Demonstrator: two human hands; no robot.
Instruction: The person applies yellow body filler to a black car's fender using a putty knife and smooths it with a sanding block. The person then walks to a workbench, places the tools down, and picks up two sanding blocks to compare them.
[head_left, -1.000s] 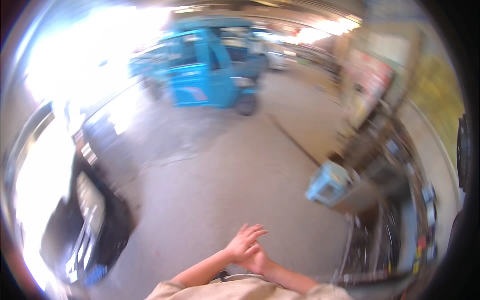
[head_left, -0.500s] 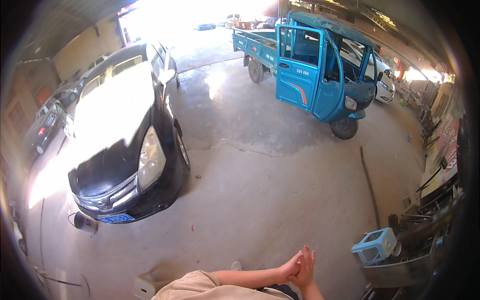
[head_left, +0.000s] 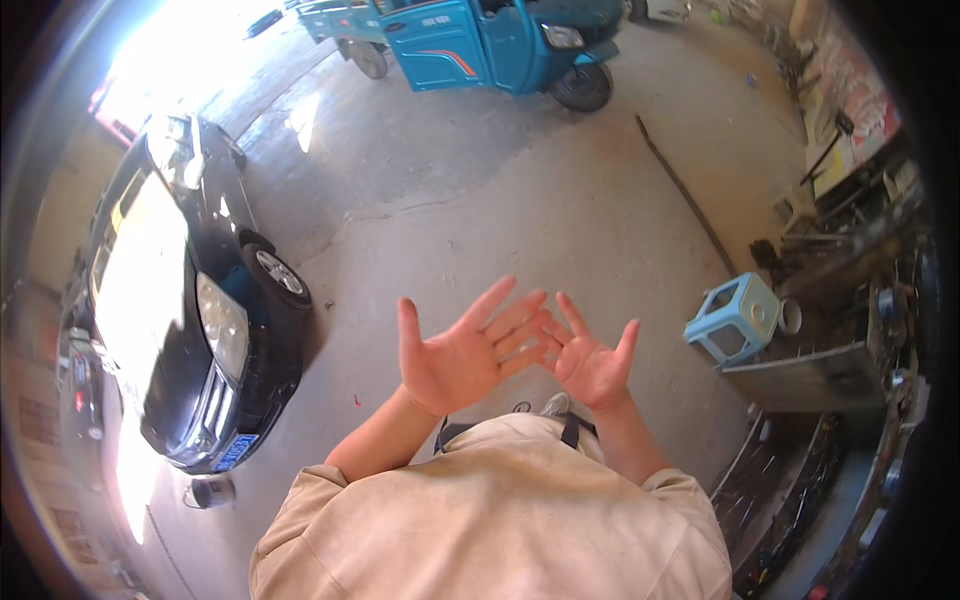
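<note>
Both of my hands are raised in front of my body, palms turned up and thumbs pointing outward. My left hand is open, its fingers stretched and spread, with nothing in it. Beside it my right hand is open too, fingers apart and the palm bare. The fingertips of the two hands meet or overlap in the middle; whether they touch I cannot tell. Below the hands are my beige shirt and one of my shoes on the concrete floor.
At the left stands a black car, with a small bucket by its front. A blue cargo three-wheeler is at the far side. A long dark bar lies on the floor. To the right, a light-blue plastic stool rests by a cluttered metal bench.
My clasped hands have come apart into two spread, upturned palms, raised and farther forward. The view has tipped down and turned, so the car and three-wheeler sit farther left.
</note>
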